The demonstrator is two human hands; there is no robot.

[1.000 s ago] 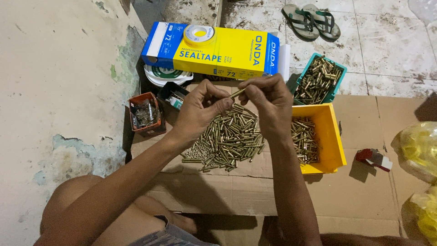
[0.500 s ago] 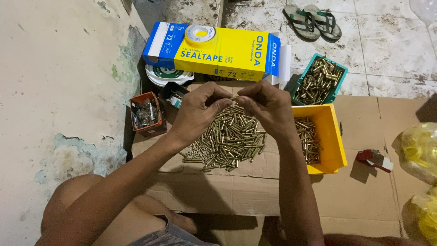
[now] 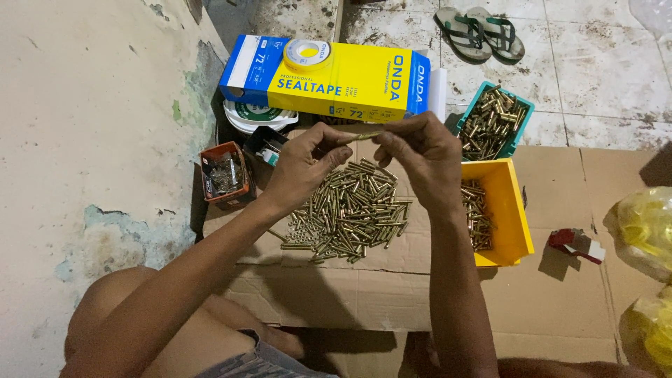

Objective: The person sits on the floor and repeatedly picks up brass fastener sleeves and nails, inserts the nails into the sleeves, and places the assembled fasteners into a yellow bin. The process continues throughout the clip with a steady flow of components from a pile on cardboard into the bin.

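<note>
My left hand and my right hand are raised over a heap of brass-coloured threaded pins lying on flattened cardboard. Both hands pinch one thin brass pin held level between their fingertips, left hand on its left end, right hand on its right end. The heap lies just below the hands.
A yellow bin with more pins sits right of the heap, a teal tray of pins behind it. A long yellow-and-blue box with a tape roll lies behind. A small brown box, sandals, yellow bags.
The hands came together low over the heap half a second ago, then rose and drew apart slightly, with the pin now held level between them.
</note>
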